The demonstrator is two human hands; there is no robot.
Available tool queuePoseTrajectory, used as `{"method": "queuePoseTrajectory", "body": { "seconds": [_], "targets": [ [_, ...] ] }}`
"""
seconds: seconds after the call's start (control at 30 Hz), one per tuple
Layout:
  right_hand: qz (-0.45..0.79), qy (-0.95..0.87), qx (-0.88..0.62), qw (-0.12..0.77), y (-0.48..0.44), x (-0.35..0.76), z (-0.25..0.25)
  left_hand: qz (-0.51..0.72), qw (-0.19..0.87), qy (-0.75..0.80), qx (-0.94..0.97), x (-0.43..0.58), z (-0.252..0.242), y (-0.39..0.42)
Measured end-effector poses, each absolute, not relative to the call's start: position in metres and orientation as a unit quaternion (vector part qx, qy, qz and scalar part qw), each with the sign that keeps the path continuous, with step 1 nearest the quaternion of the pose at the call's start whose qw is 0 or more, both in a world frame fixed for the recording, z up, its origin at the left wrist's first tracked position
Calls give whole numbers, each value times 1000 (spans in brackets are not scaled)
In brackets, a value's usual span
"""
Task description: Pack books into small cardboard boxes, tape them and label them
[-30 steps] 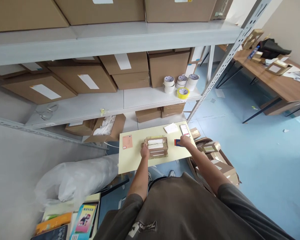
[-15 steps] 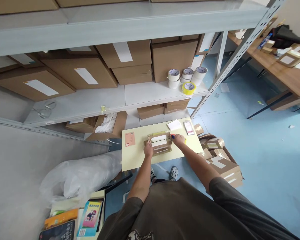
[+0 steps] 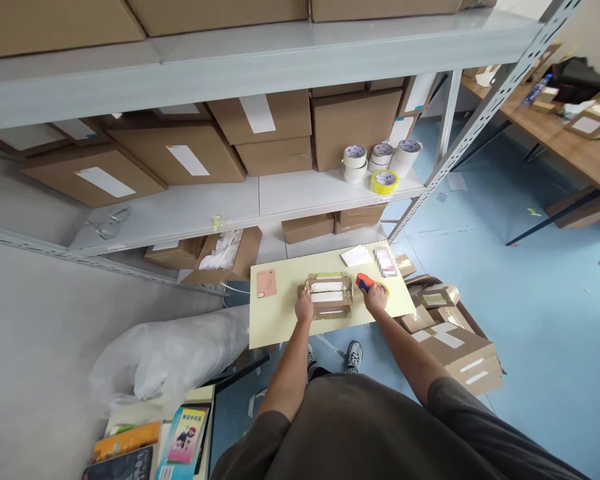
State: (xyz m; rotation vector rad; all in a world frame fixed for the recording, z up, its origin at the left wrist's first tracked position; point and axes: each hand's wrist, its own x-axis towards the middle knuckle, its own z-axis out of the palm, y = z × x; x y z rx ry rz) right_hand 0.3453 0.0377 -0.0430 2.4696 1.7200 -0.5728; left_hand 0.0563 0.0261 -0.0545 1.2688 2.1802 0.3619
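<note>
A small cardboard box (image 3: 333, 307) with white strips and shiny tape lies on the pale yellow table (image 3: 280, 323). My left hand (image 3: 305, 307) grips its left end, fingers closed around the edge. To the right of the box, and apart from it, my right hand (image 3: 377, 297) is wrapped around a tape dispenser (image 3: 364, 281), orange-red and blue, with a yellow edge showing beyond the hand. A pinkish-brown envelope (image 3: 267, 283) lies at the table's left. Behind the dispenser are a white paper (image 3: 356, 256) and a phone-like item (image 3: 385, 262), its face blurred.
Metal shelving (image 3: 310, 200) with cartons stands behind the table. Tape rolls (image 3: 355, 163) sit on its middle shelf. Cardboard boxes (image 3: 460, 357) are piled on the floor at right. Bubble wrap (image 3: 180, 353) and books (image 3: 185, 437) are at left. A wooden desk (image 3: 570, 143) stands farther right.
My right hand has drawn the tape dispenser away from the box's right end, so more of its orange-red body shows. My left hand keeps its grip. The whole view has shifted slightly.
</note>
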Motion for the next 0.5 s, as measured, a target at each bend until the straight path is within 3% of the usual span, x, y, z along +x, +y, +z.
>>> {"method": "queuePoseTrajectory", "body": {
  "seconds": [0.23,0.37,0.5],
  "targets": [
    [-263,473,840,36,14,391,-67,90,306,814,486,58,-44,38],
    [-315,553,763,-108,24,369,-56,89,313,815,479,58,-40,40],
    [-475,511,695,-175,35,315,-55,86,329,807,483,56,-37,42]
  ]
}}
